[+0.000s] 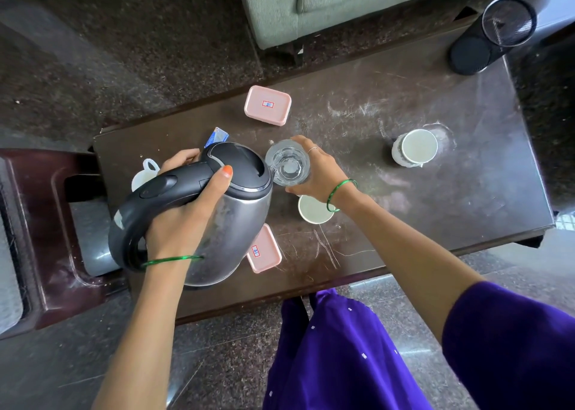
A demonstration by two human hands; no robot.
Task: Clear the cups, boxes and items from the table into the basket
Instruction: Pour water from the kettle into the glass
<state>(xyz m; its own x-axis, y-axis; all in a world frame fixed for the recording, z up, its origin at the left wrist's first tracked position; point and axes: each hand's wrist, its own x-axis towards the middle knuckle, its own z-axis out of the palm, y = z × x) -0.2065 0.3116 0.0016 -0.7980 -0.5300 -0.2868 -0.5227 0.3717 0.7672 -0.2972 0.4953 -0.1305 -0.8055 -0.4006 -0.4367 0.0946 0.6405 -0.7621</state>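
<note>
My left hand (pixel 183 210) grips the black handle of a steel electric kettle (pixel 230 220), tilted with its spout at a clear glass (pixel 287 164). My right hand (pixel 320 173) is wrapped around that glass above the dark table (pixel 435 192); water lies in the glass. A pink lidded box (pixel 267 105) sits at the table's far edge. A second pink box (pixel 264 251) is half hidden under the kettle. One white paper cup (pixel 415 147) stands to the right, another (pixel 312 209) lies beneath my right wrist. A blue packet (pixel 216 136) and a white cup (pixel 144 175) peek out behind the kettle.
A black cylindrical speaker (pixel 491 36) stands at the table's far right corner. A grey-green sofa (pixel 342 2) lies beyond the table. A dark red plastic stool (pixel 46 238) stands at the left end. No basket is in view.
</note>
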